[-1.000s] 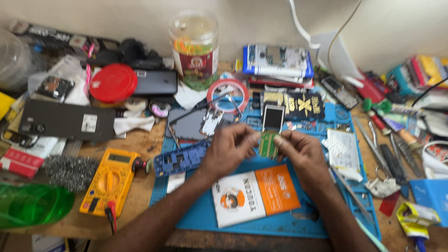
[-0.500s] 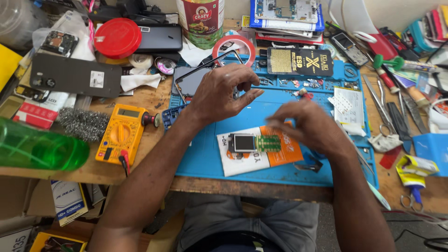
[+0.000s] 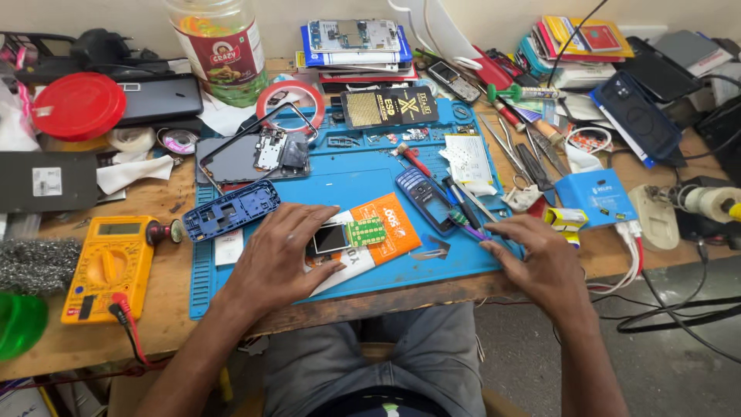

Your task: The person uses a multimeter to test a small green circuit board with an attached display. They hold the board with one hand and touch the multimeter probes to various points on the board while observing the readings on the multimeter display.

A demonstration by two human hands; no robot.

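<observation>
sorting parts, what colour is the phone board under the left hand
Green keypad board with a dark screen, under the left hand; head view.

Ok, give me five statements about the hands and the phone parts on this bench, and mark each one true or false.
1. The left hand rests beside a small circuit board with a screen. True.
2. The right hand holds the yellow multimeter. False: the multimeter lies untouched at the far left; the right hand's fingertips are at thin tools near the blue mat's right edge.
3. A dark blue keypad phone lies between the hands. True.
4. The blue phone frame sits on the red lid. False: it lies on the mat.
5. The circuit board lies on an orange and white booklet. True.
</observation>
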